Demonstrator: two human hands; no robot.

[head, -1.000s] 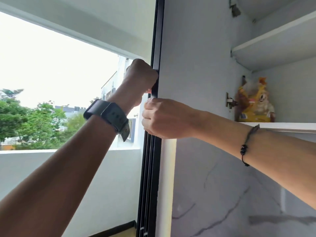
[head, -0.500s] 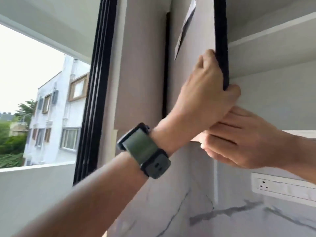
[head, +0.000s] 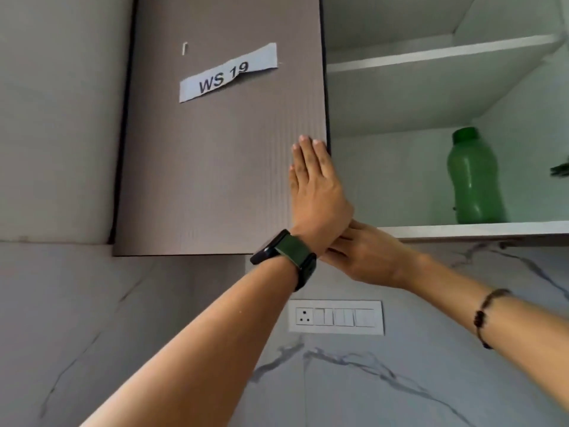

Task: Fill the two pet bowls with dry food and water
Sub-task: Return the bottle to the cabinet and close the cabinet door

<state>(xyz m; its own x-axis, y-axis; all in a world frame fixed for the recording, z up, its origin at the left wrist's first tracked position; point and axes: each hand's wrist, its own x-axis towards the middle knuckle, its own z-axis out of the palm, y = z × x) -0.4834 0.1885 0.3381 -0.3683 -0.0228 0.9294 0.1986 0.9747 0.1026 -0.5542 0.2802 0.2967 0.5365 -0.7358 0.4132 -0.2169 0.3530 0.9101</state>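
Observation:
My left hand (head: 317,192) lies flat against the grey-brown cabinet door (head: 215,164), fingers straight and close together by the door's right edge. My right hand (head: 369,257) sits just below it, fingers stretched toward the door's lower right corner and partly hidden behind my left wrist. Neither hand holds anything. A green plastic bottle (head: 474,180) stands upright on the lower shelf (head: 462,231) of the open compartment to the right. No pet bowls and no food bag are in view.
A paper label reading "WS 19" (head: 228,73) is stuck on the door. An upper shelf (head: 431,53) shows bare. A white socket and switch panel (head: 335,317) sits on the marble wall below. Something dark green pokes in at the right edge (head: 560,171).
The door swung from wide open to flat against the cabinet, hiding the yellow bag seen earlier. My left hand went from gripping the door edge to pressing on its face. The view shifted right.

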